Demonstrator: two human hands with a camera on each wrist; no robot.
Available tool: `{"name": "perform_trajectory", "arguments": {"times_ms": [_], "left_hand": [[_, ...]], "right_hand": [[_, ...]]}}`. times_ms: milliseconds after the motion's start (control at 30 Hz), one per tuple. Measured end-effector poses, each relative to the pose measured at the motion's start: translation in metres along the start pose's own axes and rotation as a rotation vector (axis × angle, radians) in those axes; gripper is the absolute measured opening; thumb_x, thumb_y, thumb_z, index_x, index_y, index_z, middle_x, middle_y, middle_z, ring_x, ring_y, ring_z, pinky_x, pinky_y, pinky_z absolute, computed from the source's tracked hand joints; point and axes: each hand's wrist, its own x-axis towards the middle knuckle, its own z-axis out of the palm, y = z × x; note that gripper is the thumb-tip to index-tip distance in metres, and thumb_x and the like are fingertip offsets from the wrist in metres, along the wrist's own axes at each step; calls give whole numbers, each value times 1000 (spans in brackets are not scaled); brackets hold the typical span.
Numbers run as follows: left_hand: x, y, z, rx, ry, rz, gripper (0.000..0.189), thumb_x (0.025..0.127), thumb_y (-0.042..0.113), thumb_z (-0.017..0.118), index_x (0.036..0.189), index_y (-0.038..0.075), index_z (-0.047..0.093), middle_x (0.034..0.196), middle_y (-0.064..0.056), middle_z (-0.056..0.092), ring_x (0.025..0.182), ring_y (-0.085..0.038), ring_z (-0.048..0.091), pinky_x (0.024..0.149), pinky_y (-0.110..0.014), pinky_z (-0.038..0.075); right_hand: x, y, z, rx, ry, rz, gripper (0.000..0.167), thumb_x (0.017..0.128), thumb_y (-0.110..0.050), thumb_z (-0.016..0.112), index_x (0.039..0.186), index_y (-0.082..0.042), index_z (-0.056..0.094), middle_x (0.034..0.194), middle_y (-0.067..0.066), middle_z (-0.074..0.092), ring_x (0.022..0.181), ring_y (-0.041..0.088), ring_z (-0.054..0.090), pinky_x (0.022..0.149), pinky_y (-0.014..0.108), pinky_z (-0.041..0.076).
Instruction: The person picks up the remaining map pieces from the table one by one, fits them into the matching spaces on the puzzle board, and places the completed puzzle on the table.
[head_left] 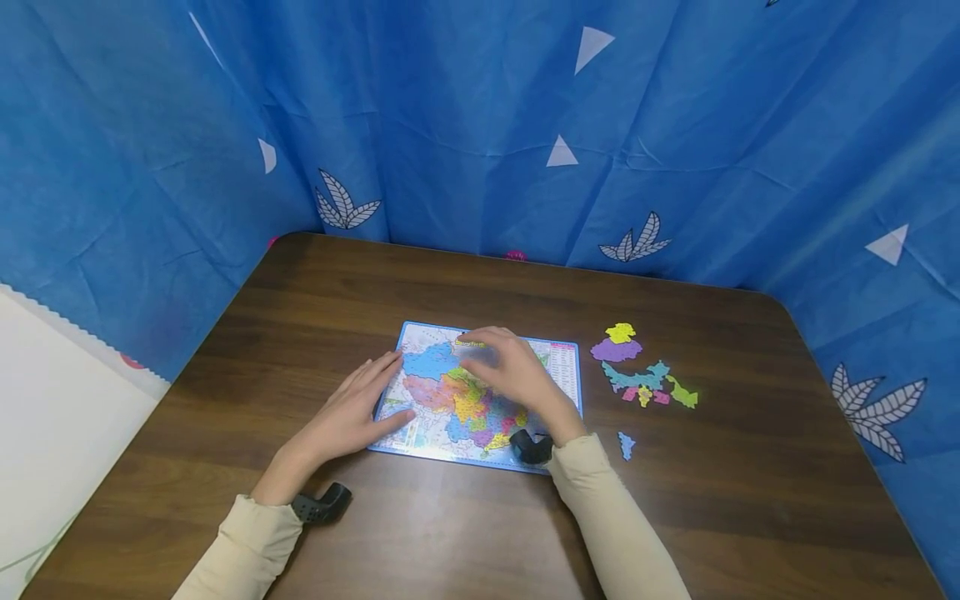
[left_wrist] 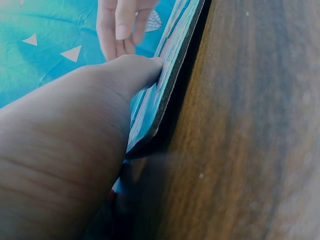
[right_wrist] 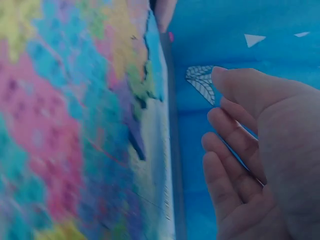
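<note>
A map puzzle board [head_left: 427,446] with a blue border lies on the table, many coloured pieces set in it. My left hand [head_left: 347,419] rests at its left side with the fingers spread. In the left wrist view, the left thumb [left_wrist: 142,70] touches the board's edge. My right hand [head_left: 516,371] is over the upper middle of the board, fingers loosely bent, and nothing shows in its grasp. The right wrist view has its thumb and fingers apart above the board, where a purple piece [right_wrist: 134,132] has a dark edge gap beside it.
Right of the board lie loose puzzle pieces: yellow [head_left: 621,333], purple [head_left: 617,350], teal [head_left: 633,380], green [head_left: 682,393], several small pink and yellow ones, and a blue one [head_left: 626,445] nearer me. A blue curtain [head_left: 480,125] hangs behind the brown table [head_left: 750,467].
</note>
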Motion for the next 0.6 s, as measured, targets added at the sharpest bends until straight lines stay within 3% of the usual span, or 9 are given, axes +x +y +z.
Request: {"name": "perform_trajectory", "arguments": {"times_ms": [600], "left_hand": [[0,2,-1,6,-11,-9,89,92,51,71,160,5,36,169,-15,29,156,-38,24,125,-62,20]], "right_hand": [[-9,7,-35,34,88,91,41,95,-26,77,134,-18,68,136,2,67,126,25,64,104,49,55]]}}
